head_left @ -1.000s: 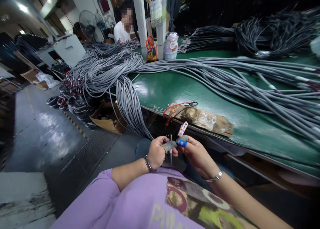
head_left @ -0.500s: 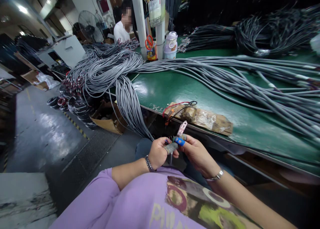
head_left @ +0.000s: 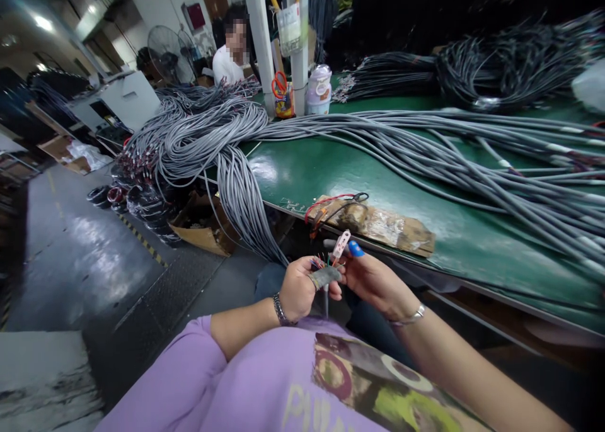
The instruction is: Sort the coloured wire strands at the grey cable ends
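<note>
My left hand (head_left: 297,288) is closed round the end of a grey cable (head_left: 326,300), its thumb wrapped in grey tape. Thin coloured wires (head_left: 317,264) fan out above its fingers. A pale strip with reddish marks (head_left: 341,245) stands up among the wires, between the two hands; I cannot make out its kind. Close beside it is my right hand (head_left: 371,281), with a blue cover on the thumb and a grey one on a finger. That thumb is raised and apart from the fingers, which are near the wires and partly hidden behind the strip.
A wooden board (head_left: 390,229) with red and black leads lies at the edge of the green table (head_left: 297,167). Bundled grey cables (head_left: 246,193) cross it and hang down on the left. Scissors (head_left: 280,82) and a lidded cup (head_left: 319,92) stand by a post. Beyond sits a person (head_left: 227,63).
My right thumb has lifted off the wires and moved up and right, apart from the fingers. The left hand keeps its hold on the cable. The view has shifted slightly.
</note>
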Demonstrator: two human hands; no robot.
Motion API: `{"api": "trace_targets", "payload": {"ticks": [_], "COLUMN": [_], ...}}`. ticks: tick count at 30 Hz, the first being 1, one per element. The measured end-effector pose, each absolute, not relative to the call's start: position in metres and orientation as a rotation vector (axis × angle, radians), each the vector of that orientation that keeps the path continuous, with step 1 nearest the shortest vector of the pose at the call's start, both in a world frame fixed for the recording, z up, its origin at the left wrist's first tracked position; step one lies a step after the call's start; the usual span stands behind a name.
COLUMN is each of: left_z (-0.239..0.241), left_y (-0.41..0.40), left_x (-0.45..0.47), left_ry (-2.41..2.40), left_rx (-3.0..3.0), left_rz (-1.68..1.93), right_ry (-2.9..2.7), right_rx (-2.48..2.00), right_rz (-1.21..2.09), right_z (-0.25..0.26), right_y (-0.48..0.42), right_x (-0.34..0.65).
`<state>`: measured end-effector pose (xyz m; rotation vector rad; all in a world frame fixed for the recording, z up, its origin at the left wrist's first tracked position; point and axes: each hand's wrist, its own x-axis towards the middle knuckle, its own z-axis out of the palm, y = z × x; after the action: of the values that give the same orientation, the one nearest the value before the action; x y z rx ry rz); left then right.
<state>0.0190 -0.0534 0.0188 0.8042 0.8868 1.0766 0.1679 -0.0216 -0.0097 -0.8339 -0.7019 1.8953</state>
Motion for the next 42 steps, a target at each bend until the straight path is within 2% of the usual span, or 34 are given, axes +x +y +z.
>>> {"api": "trace_targets", "payload": {"ticks": [5, 9, 13, 15, 19, 21, 33, 42], "left_z": [0.020, 0.019, 0.017, 0.016, 0.014, 0.014, 0.009, 0.026], "left_y": [-0.045, -0.041, -0.041, -0.041, -0.041, -0.042, -0.048, -0.046], "left_x": [0.025, 0.027, 0.027, 0.026, 0.026, 0.026, 0.019, 0.015], "left_ry": [0.919, 0.967, 0.983, 0.978, 0.958, 0.964, 0.969, 1.081], "left_rx": [0.781, 0.758, 0.765, 0.768, 0.774, 0.779, 0.857, 1.150], "left_rz": [1.092, 1.071, 1.063, 1.067, 1.063, 1.058, 1.084, 1.189], "right_ry": [-0.861, -0.877, -0.938, -0.888, -0.607, -0.533, -0.565, -0.498], "right_rx": [-1.029, -0.969, -1.105, -1.086, -0.899, -0.840, -0.802, -0.812], "right_rz": [1.449, 1.467, 1.247, 1.301, 1.671, 1.738, 1.805, 1.789], "right_z": [-0.009, -0.009, -0.006, -0.004, -0.001, 0.001, 0.000, 0.001], "right_y": [-0.018, -0.015, -0.014, -0.013, -0.009, -0.007, -0.013, -0.012], "right_x": [0.158, 0.154, 0.152, 0.150, 0.145, 0.143, 0.152, 0.153]}}
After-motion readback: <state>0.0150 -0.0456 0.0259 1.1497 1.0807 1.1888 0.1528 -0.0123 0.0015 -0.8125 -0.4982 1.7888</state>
